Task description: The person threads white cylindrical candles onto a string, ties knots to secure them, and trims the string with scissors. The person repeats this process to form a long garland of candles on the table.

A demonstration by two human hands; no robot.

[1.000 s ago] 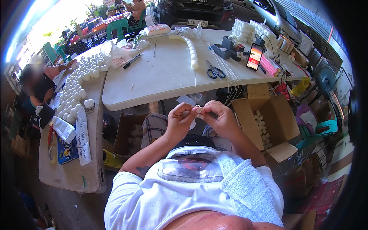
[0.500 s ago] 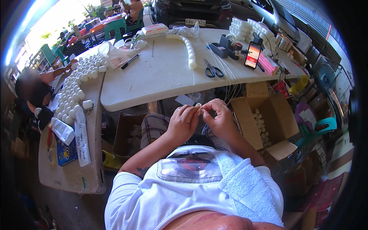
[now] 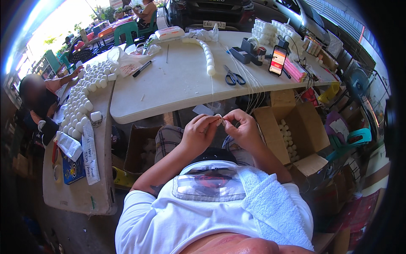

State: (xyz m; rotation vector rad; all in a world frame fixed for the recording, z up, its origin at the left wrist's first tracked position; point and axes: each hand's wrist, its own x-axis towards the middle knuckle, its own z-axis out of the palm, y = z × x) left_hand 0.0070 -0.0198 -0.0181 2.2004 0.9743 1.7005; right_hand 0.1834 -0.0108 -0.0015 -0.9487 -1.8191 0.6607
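In front of my lap, my left hand (image 3: 200, 130) and my right hand (image 3: 242, 128) meet with fingertips pinched together. Between them sits a small looped piece of white cord (image 3: 218, 115), mostly covered by the fingers. On the table ahead lies a curved strand of white rounded pieces (image 3: 209, 57). From its near end a thin line hangs over the table edge toward my hands; whether it joins the piece I hold cannot be made out. Scissors with dark handles (image 3: 234, 78) rest right of the strand, beside several loose white cords (image 3: 250, 80).
A phone (image 3: 278, 60) stands upright by a tape dispenser (image 3: 253, 51). An open cardboard box (image 3: 311, 127) at my right holds white pieces. Rows of white pieces (image 3: 80, 95) cover the left table, where another person reaches in. A black marker (image 3: 142, 68) lies on the white table (image 3: 169, 91).
Both hands stay together, still pinching the small white piece, with only a slight shift of the fingers. The view has moved slightly; nothing else visibly differs.
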